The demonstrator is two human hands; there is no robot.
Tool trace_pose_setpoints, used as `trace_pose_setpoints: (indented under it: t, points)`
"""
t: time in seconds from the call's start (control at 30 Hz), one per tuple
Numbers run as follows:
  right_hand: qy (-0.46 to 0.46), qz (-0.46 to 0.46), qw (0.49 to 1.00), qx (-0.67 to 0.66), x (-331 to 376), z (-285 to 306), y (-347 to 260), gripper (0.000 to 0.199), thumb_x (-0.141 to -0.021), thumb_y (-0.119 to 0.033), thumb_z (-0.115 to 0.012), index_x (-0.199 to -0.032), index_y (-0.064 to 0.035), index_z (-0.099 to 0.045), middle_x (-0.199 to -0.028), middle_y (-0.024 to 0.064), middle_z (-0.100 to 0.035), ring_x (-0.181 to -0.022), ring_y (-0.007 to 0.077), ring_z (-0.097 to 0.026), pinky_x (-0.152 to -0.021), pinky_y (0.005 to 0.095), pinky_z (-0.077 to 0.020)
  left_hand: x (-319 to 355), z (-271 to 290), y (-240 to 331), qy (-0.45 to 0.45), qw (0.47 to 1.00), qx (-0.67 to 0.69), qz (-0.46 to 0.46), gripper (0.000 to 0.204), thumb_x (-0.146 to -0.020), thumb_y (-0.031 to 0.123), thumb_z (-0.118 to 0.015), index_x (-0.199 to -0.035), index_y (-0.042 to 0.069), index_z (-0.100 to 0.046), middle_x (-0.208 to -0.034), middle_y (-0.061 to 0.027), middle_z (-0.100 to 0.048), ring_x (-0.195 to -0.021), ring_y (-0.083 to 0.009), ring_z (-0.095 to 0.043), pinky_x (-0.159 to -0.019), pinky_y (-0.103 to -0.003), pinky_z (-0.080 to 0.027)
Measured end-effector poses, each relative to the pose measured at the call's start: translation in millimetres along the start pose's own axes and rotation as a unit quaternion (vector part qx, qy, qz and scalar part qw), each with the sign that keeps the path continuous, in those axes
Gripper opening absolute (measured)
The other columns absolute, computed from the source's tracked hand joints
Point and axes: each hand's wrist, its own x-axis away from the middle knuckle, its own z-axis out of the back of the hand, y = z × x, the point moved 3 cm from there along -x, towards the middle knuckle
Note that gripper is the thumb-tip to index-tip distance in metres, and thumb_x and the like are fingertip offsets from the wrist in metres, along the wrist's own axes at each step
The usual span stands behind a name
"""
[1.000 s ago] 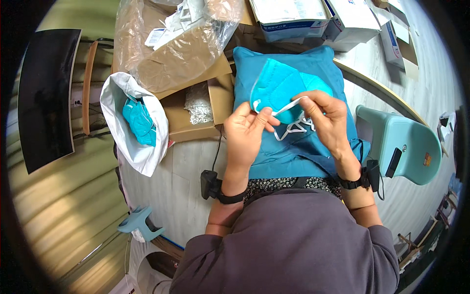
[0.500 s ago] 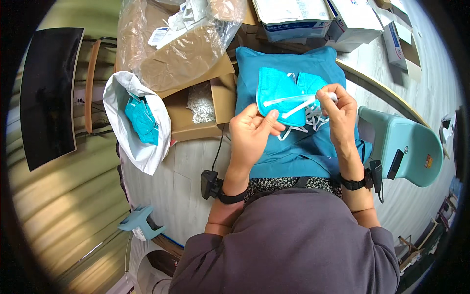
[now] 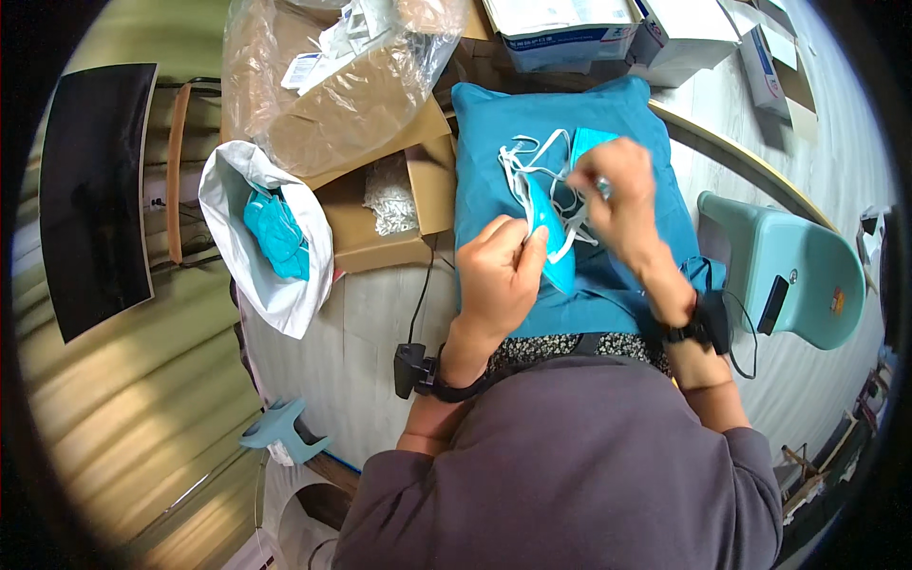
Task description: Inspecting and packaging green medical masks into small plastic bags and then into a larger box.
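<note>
1. Far left: a black panel (image 3: 100, 204), standing beside pale yellow-green drapery (image 3: 90, 408).
2. An open white bag (image 3: 285, 315), containing crumpled turquoise masks (image 3: 277, 233).
3. An open cardboard box (image 3: 375, 255), holding small white pieces (image 3: 389, 204); above it in the view, clear plastic sheeting (image 3: 356, 104).
4. The left hand (image 3: 497, 277), closed in a fist and clamped on a turquoise mask (image 3: 559, 266), which is tilted edge-on above a blue cushion (image 3: 522, 106); white straps (image 3: 513, 169) trail from its upper end.
5. The right hand (image 3: 624, 195), apart from the left, fingers curled and blurred by motion; whether it grips anything cannot be told. A second mask (image 3: 591, 141), partly hidden, lies beside it on the cushion.
6. Far right: a pale green plastic seat (image 3: 819, 256).
</note>
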Motion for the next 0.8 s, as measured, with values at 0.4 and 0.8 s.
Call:
trace_pose_setpoints:
  t: [0.4, 0.8]
  points:
    - [-0.202, 0.01, 0.973, -0.113, 20.2, 2.9, -44.7, 0.021, -0.074, -0.021, -0.08, -0.086, -0.0097, -0.065, -0.086, 0.0061, -0.062, -0.091, 0.0285, -0.057, -0.091, 0.0424, -0.0403, 9.3, 1.6, -13.5, 0.037, 0.988, 0.077, 0.13, 0.016, -0.099, 0.009, -0.06, -0.086, 0.001, -0.058, -0.058, 0.0025, -0.053, -0.048, -0.0024, -0.046, -0.043, -0.022, -0.034]
    - [-0.311, -0.001, 0.914, -0.262, 38.1, 11.4, -44.3, 0.017, -0.08, -0.016, -0.078, -0.092, -0.0059, -0.074, -0.09, 0.0119, -0.071, -0.088, 0.0294, -0.066, -0.078, 0.0386, -0.0515, 0.3, 63.4, 12.5, 0.141, 0.967, 0.171, 0.123, 0.015, -0.1, 0.011, -0.057, -0.106, -0.003, -0.061, -0.076, -0.0009, -0.063, -0.063, -0.0074, -0.052, -0.058, -0.021, -0.043]
